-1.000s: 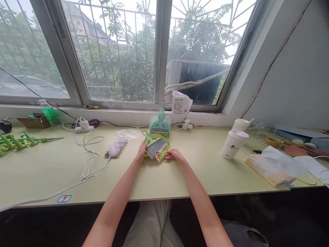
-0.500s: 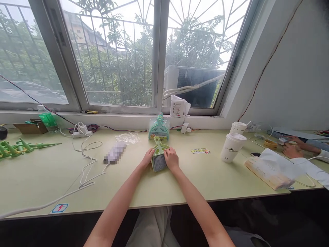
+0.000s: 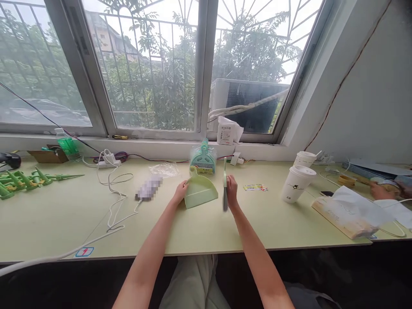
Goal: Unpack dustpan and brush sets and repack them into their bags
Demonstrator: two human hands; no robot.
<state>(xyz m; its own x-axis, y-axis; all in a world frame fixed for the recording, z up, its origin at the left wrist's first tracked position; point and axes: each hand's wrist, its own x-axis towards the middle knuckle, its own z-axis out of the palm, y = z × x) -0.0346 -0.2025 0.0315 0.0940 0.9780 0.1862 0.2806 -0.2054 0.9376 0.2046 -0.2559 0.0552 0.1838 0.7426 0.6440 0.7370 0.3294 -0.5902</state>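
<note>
A light green dustpan (image 3: pixel 201 192) is in the middle of the table, its open edge facing me. My left hand (image 3: pixel 180 191) grips it at the left side. To its right, my right hand (image 3: pixel 232 189) holds a small green brush (image 3: pixel 225 184) upright and edge-on, its grey bristles pointing down. A gap separates the brush from the dustpan. Behind them stand several wrapped blue-green dustpan sets (image 3: pixel 204 161) against the wall. A colourful printed card (image 3: pixel 255 187) lies flat to the right of my right hand.
White cups (image 3: pixel 298 182) and a tissue pack (image 3: pixel 343 214) stand on the right; beyond them is another person's hand (image 3: pixel 383 189). White cables (image 3: pixel 112 206), a pixelated object (image 3: pixel 149 188), crumpled clear plastic (image 3: pixel 165 170) and green spiked parts (image 3: pixel 35 179) lie on the left.
The brush has come off the dustpan. My right hand has carried it right and turned it edge-on, while my left hand keeps the dustpan, whose inside now shows.
</note>
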